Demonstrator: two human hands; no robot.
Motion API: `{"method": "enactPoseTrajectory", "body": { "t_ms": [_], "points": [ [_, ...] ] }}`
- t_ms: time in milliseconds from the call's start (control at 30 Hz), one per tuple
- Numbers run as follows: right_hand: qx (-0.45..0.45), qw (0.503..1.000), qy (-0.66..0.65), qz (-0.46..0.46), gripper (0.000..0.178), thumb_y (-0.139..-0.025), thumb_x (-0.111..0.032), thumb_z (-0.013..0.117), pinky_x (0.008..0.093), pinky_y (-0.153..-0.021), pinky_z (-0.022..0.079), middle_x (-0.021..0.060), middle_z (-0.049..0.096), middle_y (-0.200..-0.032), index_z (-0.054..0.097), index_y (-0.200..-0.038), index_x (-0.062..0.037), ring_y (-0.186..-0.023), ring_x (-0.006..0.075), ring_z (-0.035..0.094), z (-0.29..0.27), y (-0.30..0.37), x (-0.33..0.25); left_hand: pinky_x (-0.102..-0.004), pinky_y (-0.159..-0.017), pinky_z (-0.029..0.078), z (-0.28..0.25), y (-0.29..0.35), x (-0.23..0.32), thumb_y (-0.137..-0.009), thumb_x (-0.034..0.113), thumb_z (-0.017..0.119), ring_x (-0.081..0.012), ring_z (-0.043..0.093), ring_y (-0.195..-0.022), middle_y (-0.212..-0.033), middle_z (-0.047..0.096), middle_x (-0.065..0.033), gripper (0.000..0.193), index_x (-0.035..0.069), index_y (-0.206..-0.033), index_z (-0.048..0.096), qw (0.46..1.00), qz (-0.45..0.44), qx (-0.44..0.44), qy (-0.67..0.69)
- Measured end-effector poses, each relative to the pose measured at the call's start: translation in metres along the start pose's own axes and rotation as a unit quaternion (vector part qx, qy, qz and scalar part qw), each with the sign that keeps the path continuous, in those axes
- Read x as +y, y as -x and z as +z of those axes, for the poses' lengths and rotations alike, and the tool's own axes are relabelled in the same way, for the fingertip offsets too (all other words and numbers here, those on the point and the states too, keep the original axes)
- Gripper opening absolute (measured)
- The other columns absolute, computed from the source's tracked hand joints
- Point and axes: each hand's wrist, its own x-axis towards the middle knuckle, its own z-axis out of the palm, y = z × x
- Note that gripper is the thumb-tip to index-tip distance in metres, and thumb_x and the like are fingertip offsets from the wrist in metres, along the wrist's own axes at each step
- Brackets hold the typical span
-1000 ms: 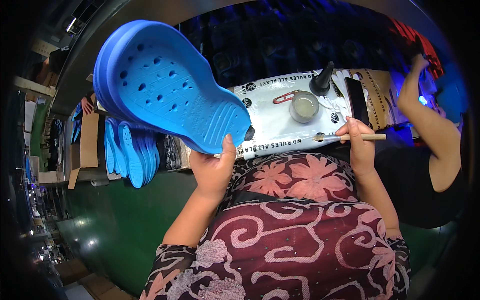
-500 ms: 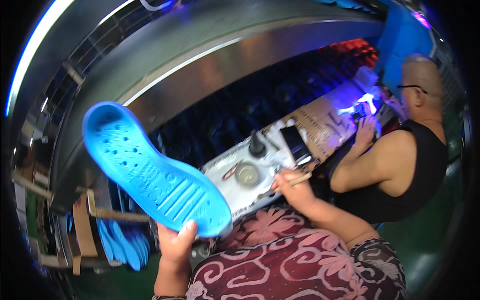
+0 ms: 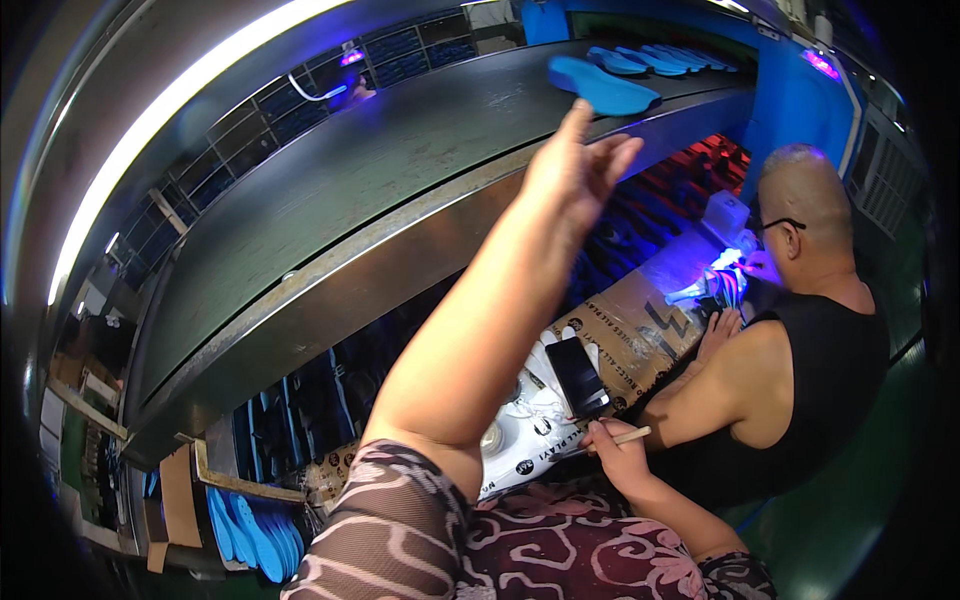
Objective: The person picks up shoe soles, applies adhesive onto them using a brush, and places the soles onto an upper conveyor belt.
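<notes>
My left hand [image 3: 580,165] reaches far forward over the belt's near edge, fingers apart and nothing gripped. Just beyond its fingertips a blue shoe sole [image 3: 605,88] lies on the dark conveyor belt [image 3: 400,135], slightly blurred. Close to my body, my right hand [image 3: 615,455] is closed around a thin wooden handle [image 3: 632,436]; its working end cannot be made out. Beside that hand a black phone [image 3: 577,375] rests on the covered bench. A round pot [image 3: 491,437] is mostly hidden behind my left forearm.
More blue soles [image 3: 655,60] lie farther along the belt. A co-worker [image 3: 790,340] sits at right, hands under a bright violet lamp glow. Blue soles [image 3: 255,535] stand stacked at lower left near a cardboard box [image 3: 180,510]. The belt's metal side rail [image 3: 330,310] crosses ahead.
My left hand has swung from lower left to far forward, and the blue sole it held is now on the belt, let go. My right hand keeps the wooden handle.
</notes>
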Motion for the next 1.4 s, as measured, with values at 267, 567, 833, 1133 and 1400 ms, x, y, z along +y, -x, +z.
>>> {"method": "enactPoseTrajectory", "body": {
  "t_ms": [267, 567, 833, 1133, 1400],
  "points": [
    [-0.031, 0.997, 0.054, 0.049, 0.038, -0.098, -0.023, 0.05, 0.0257, -0.058, 0.042, 0.0029, 0.062, -0.066, 0.066, -0.071, -0.0013, -0.059, 0.0096, 0.052, -0.001, -0.003, 0.016, -0.0274, -0.073, 0.053, -0.156, 0.174, -0.032, -0.093, 0.035, 0.059, -0.0163, 0.065, -0.075, -0.091, 0.066, -0.0103, 0.042, 0.005, -0.122, 0.053, 0.97, -0.051, 0.036, -0.234],
    [-0.094, 0.995, 0.01, 0.037, 0.041, -0.1, -0.027, 0.047, 0.0259, -0.067, 0.042, 0.0058, 0.056, -0.067, 0.059, -0.07, -0.001, -0.062, 0.0109, 0.047, 0.031, -0.022, 0.024, -0.0304, -0.073, 0.053, -0.325, 0.544, -0.047, -0.093, 0.031, 0.058, -0.018, 0.062, -0.082, -0.101, 0.061, -0.0088, 0.044, 0.006, -0.128, 0.047, 0.753, -0.016, 0.633, -0.182],
    [-0.175, 0.984, 0.039, 0.002, 0.04, -0.1, -0.023, 0.047, 0.0307, -0.091, 0.042, 0.0055, 0.057, -0.063, 0.06, -0.07, 0.001, -0.057, 0.0104, 0.047, 0.12, -0.01, 0.0, -0.0466, -0.106, 0.031, -0.412, 0.719, 0.001, -0.078, 0.047, 0.071, -0.0321, 0.034, -0.132, -0.139, 0.036, -0.0151, 0.088, 0.009, -0.145, 0.027, 0.579, 0.266, 0.765, 0.087],
    [-0.188, 0.973, 0.127, -0.052, 0.049, -0.101, -0.029, 0.042, 0.0342, -0.095, 0.04, 0.0055, 0.052, -0.059, 0.059, -0.067, 0.001, -0.066, 0.0135, 0.049, 0.149, -0.006, -0.02, -0.0492, -0.105, 0.036, -0.446, 0.751, 0.028, -0.076, 0.03, 0.072, -0.0331, 0.048, -0.12, -0.132, 0.047, -0.0148, 0.071, 0.008, -0.136, 0.039, 0.706, 0.185, 0.681, 0.068],
    [-0.417, 0.872, 0.155, -0.203, 0.039, -0.1, -0.021, 0.041, 0.0292, -0.072, 0.043, 0.0099, 0.055, -0.09, 0.066, -0.081, 0.0021, -0.075, 0.0166, 0.052, 0.268, -0.007, -0.052, -0.0314, -0.092, 0.043, -0.44, 0.782, 0.091, -0.087, 0.042, 0.065, -0.0219, 0.055, -0.108, -0.125, 0.055, -0.0156, 0.067, -0.006, -0.13, 0.046, 0.426, 0.271, 0.806, -0.308]
  ]
}}
